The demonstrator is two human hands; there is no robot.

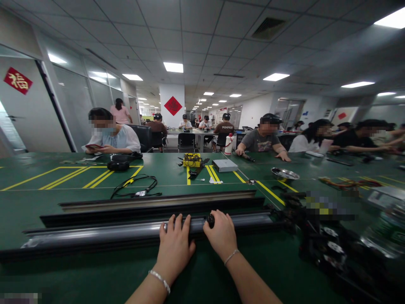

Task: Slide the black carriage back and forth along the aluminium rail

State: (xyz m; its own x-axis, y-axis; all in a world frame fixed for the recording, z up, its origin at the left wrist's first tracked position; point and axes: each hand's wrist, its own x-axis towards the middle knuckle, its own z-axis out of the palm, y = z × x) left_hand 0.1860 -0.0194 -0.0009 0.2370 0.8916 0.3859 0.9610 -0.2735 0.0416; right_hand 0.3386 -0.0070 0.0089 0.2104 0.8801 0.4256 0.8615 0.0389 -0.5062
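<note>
A long glossy grey bar [104,234] lies in a dark rail across the near part of the table. My left hand [174,242] rests on this bar with its fingers stretched out and the thumb apart. To its right, my right hand [220,234] is closed around a small black round-ended object [210,219] over the bar. Most of that object is hidden by my fingers, so its kind does not show. Just behind are another black rail [95,216] and a rail with a pale inner strip [126,202], both roughly parallel to the bar.
The green table [79,274] carries yellow tape lines. Beyond the rails are a black cable [155,185], a yellow block wound with cable [192,159], a grey box [224,165] and a metal dish [285,173]. Dark equipment [329,249] crowds the right. Several people sit across the table.
</note>
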